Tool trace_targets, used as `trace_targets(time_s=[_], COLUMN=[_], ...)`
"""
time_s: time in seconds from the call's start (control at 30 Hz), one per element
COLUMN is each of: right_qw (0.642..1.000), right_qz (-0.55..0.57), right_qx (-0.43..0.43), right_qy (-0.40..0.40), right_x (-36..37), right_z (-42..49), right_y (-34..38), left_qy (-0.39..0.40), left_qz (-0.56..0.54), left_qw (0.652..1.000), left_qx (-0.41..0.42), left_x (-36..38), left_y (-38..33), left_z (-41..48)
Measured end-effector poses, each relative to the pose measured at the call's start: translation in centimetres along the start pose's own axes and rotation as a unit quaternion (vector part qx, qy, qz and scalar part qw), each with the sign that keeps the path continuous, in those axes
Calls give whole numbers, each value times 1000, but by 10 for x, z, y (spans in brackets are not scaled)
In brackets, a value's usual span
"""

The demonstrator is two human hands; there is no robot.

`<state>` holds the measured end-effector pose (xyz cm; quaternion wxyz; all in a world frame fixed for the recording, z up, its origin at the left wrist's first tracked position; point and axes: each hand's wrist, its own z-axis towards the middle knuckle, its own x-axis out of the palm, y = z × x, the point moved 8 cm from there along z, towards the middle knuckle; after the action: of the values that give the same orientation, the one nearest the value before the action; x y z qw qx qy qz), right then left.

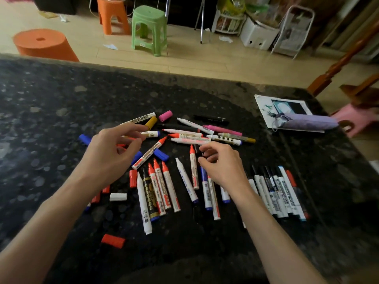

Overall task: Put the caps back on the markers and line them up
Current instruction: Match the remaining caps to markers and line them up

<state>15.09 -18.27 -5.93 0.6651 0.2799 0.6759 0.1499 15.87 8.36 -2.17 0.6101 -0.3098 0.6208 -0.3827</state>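
Left hand (111, 149) hovers over scattered markers (164, 189), fingers loosely spread, empty, likely seeking cap. Right hand (222, 163) fingers pinch small dark thing, identity unclear. Capped row (276, 193) near right on bench (61, 103).

A dark speckled stone table (61, 95) carries scattered uncapped markers (185, 179) and loose caps (113, 240) mid-surface, a neat row of markers (274, 193) toward its right edge, and a paper (264, 111) under a purple pouch (307, 123) near its far right corner.

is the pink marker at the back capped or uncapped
Uncapped: the pink marker lies with its tip bare, and a loose pink cap sits apart from it on the table.
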Motion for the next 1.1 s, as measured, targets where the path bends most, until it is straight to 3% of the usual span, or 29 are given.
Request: trace_targets(time_s=[0.23,0.5,0.6,0.77,0.87,1.0,1.1], right_qw=[998,987,992,989,979,970,980], right_qz=[53,150,104,-104,-199,-241,-153], right_qx=[18,-29,-41,-54,-19,-24,-93], right_qy=[-23,-41,-67,-90,-45,-38,-93], right_x=[-12,-8,-12,-15,-1,7,3], right_z=[12,50,82,135,155,159,146], right_y=[-17,-3,1,15,13,16,34], left_qy=[9,1,-7,-13,-24,-33,-23], left_qz=[0,-23,-23,-21,-25,-9,5], left_qw=[1000,999,999,999,999,999,1000], left_qx=[9,34,34,28,15,9,0], left_x=[5,5,0,-5,-10,-13,-10], left_y=[-1,-7,-7,-2,3,6,10], left_z=[1,1,3,6,7,7,7])
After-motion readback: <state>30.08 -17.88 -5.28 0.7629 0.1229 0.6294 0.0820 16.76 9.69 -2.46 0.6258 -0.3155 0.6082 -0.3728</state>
